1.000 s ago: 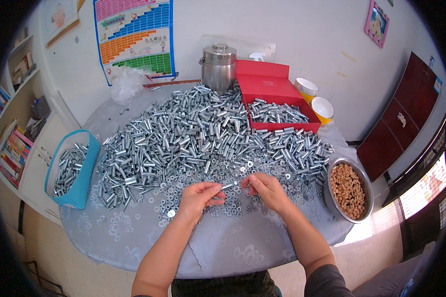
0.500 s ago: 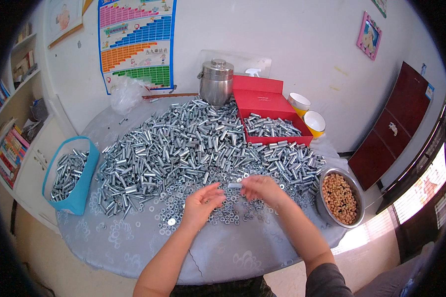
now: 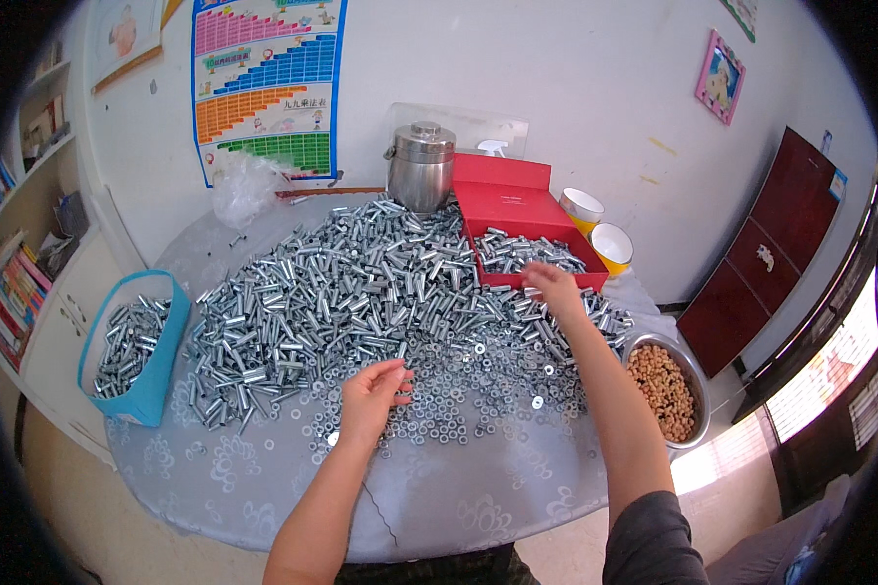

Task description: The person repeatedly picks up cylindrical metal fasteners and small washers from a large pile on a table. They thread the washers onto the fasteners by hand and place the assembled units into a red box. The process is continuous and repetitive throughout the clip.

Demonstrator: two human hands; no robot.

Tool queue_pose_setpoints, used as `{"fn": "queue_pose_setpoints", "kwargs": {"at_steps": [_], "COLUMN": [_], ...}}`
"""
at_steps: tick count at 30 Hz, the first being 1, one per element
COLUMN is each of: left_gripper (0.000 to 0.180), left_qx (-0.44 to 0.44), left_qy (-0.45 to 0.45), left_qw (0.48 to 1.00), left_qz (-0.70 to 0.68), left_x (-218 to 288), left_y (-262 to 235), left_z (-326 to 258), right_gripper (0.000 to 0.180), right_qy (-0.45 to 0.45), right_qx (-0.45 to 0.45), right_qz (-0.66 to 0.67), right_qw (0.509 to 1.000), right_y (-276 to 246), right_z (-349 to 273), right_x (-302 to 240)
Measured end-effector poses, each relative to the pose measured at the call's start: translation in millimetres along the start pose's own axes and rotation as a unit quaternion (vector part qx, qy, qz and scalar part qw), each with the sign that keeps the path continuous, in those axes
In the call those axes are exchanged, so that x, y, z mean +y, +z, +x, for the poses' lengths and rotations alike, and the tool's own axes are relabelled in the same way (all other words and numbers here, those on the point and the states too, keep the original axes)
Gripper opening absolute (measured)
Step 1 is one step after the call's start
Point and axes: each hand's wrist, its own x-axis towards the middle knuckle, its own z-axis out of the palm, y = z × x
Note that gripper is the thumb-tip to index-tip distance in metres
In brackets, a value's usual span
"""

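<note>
Right hand (image 3: 553, 286), fingers loosely curled, is reaching to the open red cardboard box (image 3: 517, 210) of bolts at one o'clock; left hand (image 3: 371, 398) is pinching among loose silver washers (image 3: 458, 409) on the grey surface (image 3: 263, 468).

A home room used for piecework. A bookshelf (image 3: 15, 283), a wall chart (image 3: 268, 88) and a red cabinet (image 3: 776, 253) surround the surface (image 3: 478, 507). Metal sleeves (image 3: 351, 283) are heaped on it.
</note>
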Motion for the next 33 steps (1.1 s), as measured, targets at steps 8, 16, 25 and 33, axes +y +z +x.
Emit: {"fn": "queue_pose_setpoints", "kwargs": {"at_steps": [8,16,25,33], "left_gripper": [0.020,0.017,0.016,0.020], "left_qx": [0.011,0.052,0.072,0.025], "left_qy": [-0.001,0.000,0.007,0.044], "left_qw": [1.000,0.998,0.995,0.989], "left_qz": [0.015,0.033,0.075,0.137], "left_x": [0.2,-0.2,-2.7,-4.2], "left_y": [-1.3,-9.8,-11.5,-4.9], "left_z": [0.2,5.1,8.0,0.6], "right_gripper": [0.019,0.015,0.008,0.010], "right_qy": [-0.176,-0.237,-0.373,-0.395], "right_qx": [-0.056,-0.052,-0.067,-0.098], "right_qz": [-0.437,-0.379,-0.481,-0.386], "right_qw": [0.881,0.893,0.790,0.828], "right_y": [14.1,35.8,68.4,70.2], "right_z": [-50.9,-59.6,-30.6,-87.3], "right_x": [20.2,0.6,22.2,-20.7]}}
